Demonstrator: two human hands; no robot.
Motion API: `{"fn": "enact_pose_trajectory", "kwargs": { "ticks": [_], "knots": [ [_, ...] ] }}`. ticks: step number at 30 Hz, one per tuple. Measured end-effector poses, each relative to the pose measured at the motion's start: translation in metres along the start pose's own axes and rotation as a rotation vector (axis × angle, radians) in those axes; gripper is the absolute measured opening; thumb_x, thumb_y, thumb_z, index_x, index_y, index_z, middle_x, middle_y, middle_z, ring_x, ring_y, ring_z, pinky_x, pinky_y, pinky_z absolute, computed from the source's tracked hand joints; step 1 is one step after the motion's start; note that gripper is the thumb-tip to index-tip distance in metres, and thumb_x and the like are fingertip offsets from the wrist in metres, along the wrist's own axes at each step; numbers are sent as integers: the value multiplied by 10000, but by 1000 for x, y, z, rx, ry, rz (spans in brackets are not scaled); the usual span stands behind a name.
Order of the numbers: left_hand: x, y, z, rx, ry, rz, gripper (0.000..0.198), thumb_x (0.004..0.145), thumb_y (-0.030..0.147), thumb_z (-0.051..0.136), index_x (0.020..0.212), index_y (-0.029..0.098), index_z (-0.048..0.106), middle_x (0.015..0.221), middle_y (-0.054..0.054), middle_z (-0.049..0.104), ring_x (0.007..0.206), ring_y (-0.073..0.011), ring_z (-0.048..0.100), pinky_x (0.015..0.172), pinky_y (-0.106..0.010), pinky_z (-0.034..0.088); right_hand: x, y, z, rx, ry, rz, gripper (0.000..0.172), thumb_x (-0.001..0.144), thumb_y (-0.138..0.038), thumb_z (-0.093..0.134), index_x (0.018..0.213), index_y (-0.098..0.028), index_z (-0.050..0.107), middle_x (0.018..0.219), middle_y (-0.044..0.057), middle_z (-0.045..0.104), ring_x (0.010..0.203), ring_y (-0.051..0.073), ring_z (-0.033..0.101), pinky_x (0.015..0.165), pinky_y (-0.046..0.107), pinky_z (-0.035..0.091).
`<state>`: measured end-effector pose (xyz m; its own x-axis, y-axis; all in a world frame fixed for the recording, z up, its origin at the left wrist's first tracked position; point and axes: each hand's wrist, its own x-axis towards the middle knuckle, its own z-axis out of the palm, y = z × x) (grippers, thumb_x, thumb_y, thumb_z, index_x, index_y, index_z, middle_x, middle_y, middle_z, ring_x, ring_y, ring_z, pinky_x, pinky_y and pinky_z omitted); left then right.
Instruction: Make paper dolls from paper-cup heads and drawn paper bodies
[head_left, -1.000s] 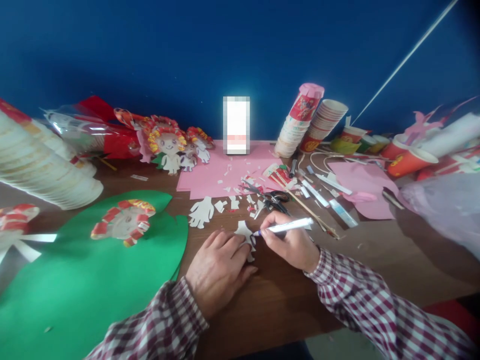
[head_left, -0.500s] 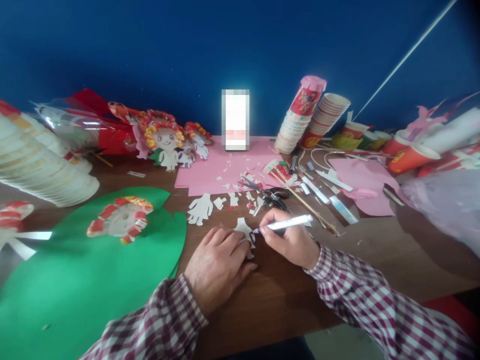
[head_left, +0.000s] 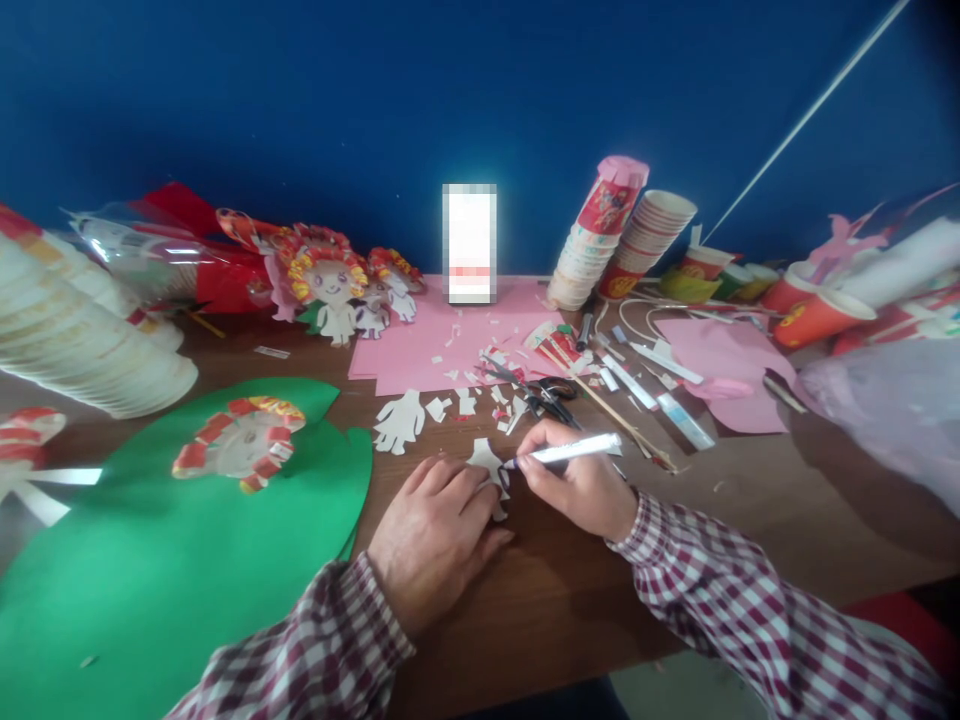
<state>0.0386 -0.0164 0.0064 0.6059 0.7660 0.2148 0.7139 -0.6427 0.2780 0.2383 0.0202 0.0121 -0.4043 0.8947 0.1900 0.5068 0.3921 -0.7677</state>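
My right hand (head_left: pixel 581 487) pinches a white marker pen (head_left: pixel 574 450) between thumb and fingers. Its dark tip meets the right edge of a small white paper cutout (head_left: pixel 486 457), where a dark line shows. My left hand (head_left: pixel 439 535) presses this cutout against the brown table (head_left: pixel 525 600), its curled fingers covering the left side. Just beyond lies another white paper cutout shaped like a small body (head_left: pixel 400 422). Black-handled scissors (head_left: pixel 553 400) rest among paper scraps past my right hand.
Green paper (head_left: pixel 187 570) at left carries a red-and-white paper ring (head_left: pixel 238 443). Paper figures with curly red-yellow hair (head_left: pixel 330 285) stand behind. Pink sheets (head_left: pixel 420 360), a lit phone (head_left: pixel 469 240), wooden sticks (head_left: pixel 611 405) and stacked paper cups (head_left: pixel 581 265) occupy the back.
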Motion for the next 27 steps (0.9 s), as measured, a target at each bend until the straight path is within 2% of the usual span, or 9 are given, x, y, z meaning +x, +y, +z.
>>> {"fn": "enact_pose_trajectory", "kwargs": {
  "ticks": [12,21,27],
  "knots": [
    [-1,0,1,-15,-15,-11,246,878,372,514,999,170,588,1035,-67,601,957,-260,514,884,-484,435,0,0,0,-38,0,-3,64,864,-228,521,841,-178,554,720,-1,599,626,122,545,590,236,420],
    [0,0,1,-9,-3,-9,248,880,367,511,1008,169,590,1039,-66,602,957,-259,518,894,-486,428,1,-1,1,-23,0,14,76,863,-234,524,826,-176,558,702,-3,590,589,111,525,551,227,408],
    [0,0,0,-8,-3,-9,248,883,368,506,1016,175,588,1031,-64,606,947,-256,522,883,-479,431,0,1,1,77,32,79,79,864,-233,526,814,-175,545,647,-21,549,526,90,479,482,203,379]
  ]
}}
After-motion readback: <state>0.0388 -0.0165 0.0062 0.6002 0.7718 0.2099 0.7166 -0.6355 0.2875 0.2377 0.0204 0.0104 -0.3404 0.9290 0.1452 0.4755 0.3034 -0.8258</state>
